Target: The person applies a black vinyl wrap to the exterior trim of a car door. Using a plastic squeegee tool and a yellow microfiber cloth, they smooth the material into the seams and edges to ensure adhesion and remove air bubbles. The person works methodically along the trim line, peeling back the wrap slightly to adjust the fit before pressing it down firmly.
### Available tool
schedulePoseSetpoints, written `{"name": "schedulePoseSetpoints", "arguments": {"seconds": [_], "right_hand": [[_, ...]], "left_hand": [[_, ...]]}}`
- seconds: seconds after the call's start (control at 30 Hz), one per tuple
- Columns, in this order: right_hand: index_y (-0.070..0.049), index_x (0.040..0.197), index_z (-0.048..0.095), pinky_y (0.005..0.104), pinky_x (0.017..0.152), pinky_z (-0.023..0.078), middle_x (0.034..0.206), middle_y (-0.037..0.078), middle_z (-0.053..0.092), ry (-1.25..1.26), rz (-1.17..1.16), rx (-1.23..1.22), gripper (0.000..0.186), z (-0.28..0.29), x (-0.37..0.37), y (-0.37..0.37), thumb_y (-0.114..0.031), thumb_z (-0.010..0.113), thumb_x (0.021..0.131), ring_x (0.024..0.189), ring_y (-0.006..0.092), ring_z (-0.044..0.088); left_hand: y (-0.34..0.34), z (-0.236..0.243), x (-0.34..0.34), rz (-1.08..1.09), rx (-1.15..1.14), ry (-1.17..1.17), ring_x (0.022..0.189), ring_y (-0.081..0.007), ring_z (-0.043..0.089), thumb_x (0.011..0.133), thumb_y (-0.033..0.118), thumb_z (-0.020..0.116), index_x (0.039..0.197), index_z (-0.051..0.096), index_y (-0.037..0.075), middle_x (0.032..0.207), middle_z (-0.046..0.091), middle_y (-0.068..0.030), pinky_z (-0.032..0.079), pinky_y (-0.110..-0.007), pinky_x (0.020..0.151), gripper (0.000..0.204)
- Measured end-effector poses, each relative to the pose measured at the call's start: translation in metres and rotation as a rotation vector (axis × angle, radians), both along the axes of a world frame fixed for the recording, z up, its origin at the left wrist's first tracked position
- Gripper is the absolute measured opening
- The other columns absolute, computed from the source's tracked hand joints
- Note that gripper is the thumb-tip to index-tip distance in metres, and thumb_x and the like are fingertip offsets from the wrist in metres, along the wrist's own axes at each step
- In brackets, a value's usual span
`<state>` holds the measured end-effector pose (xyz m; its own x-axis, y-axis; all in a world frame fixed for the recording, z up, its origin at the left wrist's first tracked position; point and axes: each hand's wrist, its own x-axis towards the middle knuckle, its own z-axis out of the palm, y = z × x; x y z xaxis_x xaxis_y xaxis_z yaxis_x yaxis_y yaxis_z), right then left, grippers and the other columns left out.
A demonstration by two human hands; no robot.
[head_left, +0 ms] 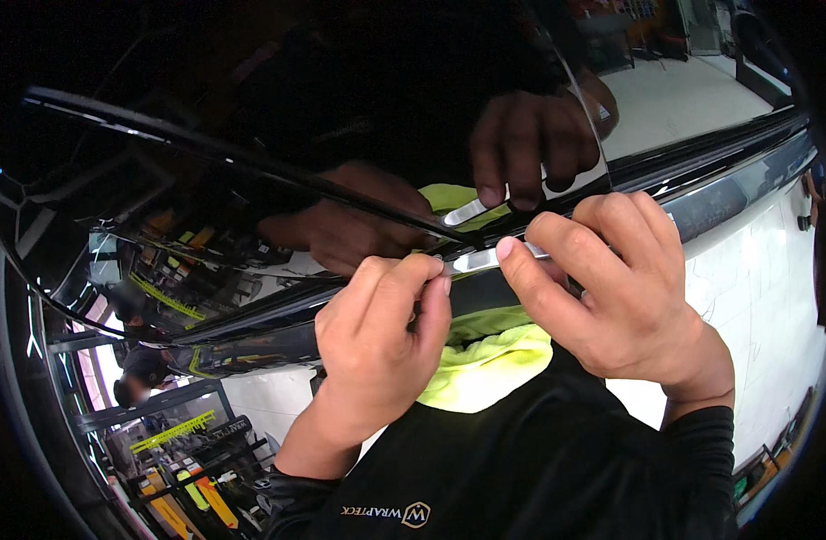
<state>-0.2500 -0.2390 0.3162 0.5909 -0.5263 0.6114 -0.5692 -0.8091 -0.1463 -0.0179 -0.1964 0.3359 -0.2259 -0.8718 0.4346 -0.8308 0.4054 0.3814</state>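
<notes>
Silver strip (pixel 476 260) spans the gap between two bare hands, just toward 3 o'clock from the middle of the view, close along the edge of a glossy black car panel (pixel 359 99); whether it touches that edge I cannot tell. The left hand (pixel 377 328), at 7 o'clock of the strip, pinches its near end between thumb and bent forefinger. The right hand (pixel 611 292), toward 4 o'clock of the strip, grips the other end, thumb laid on top, fingers curled over and partly hiding it. At 6 o'clock of the strip a yellow-green cloth (pixel 489 369) lies bunched against a black shirt (pixel 521 459). Toward 12 o'clock the panel carries a dark reflection (pixel 539 144) of both hands, strip and cloth. Tools (pixel 184 499) in yellow and orange fill a rack at 8 o'clock, with another person (pixel 145 369) nearer 9. Pale floor (pixel 759 315) shows beyond the right hand, toward 3 o'clock.
</notes>
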Motion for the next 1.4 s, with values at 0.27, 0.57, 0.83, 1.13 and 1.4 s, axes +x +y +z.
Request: {"name": "schedulePoseSetpoints", "arguments": {"seconds": [0.27,0.57,0.83,1.13,1.4], "right_hand": [[-0.011,0.117,0.076,0.0369,0.072,0.046,0.104,0.005,0.068,-0.001,-0.048,0.06,0.035,0.008,-0.019,0.012,-0.008,0.077,0.083,0.086,0.022,0.059],[-0.005,0.116,0.074,0.0369,0.073,0.047,0.094,0.012,0.068,-0.418,-0.09,0.149,0.037,-0.018,-0.018,0.028,0.012,0.071,0.084,0.082,0.0263,0.06],[0.0,0.118,0.07,0.0396,0.092,0.047,0.099,0.014,0.066,-0.472,0.046,0.365,0.019,-0.025,-0.011,0.04,0.0,0.066,0.099,0.091,0.0251,0.06],[0.007,0.113,0.076,0.0419,0.1,0.055,0.113,0.021,0.076,-0.29,0.266,0.693,0.023,-0.016,0.068,0.059,0.004,0.072,0.091,0.105,0.033,0.071],[0.0,0.115,0.077,0.0428,0.073,0.056,0.088,0.015,0.069,0.193,0.63,0.819,0.028,-0.033,0.164,0.085,0.0,0.076,0.088,0.08,0.0337,0.068]], "left_hand": [[0.008,-0.027,0.004,0.006,-0.193,-0.078,0.07,-0.0253,0.068,0.076,-0.007,0.08,0.1,0.07,0.002,0.085,0.068,-0.0093,0.053,-0.034,0.061,0.027],[0.05,0.024,0.132,0.348,-0.349,0.742,0.073,-0.017,0.069,0.108,0.007,0.064,0.112,0.06,0.0,0.101,0.07,-0.0123,0.056,-0.029,0.06,0.009],[0.189,0.183,0.464,0.648,-1.098,0.628,0.089,-0.0285,0.079,0.11,0.004,0.057,0.111,0.059,-0.006,0.103,0.072,-0.0195,0.07,-0.04,0.082,0.01],[0.164,-0.011,0.383,0.792,-0.426,-0.301,0.104,-0.0338,0.068,0.094,0.025,0.085,0.121,0.065,-0.002,0.109,0.067,-0.0192,0.055,-0.043,0.092,0.043],[0.16,-0.086,0.26,0.695,-0.135,-0.051,0.092,-0.0373,0.063,0.091,0.022,0.087,0.12,0.064,-0.002,0.102,0.064,-0.0181,0.054,-0.045,0.082,0.044]]}}
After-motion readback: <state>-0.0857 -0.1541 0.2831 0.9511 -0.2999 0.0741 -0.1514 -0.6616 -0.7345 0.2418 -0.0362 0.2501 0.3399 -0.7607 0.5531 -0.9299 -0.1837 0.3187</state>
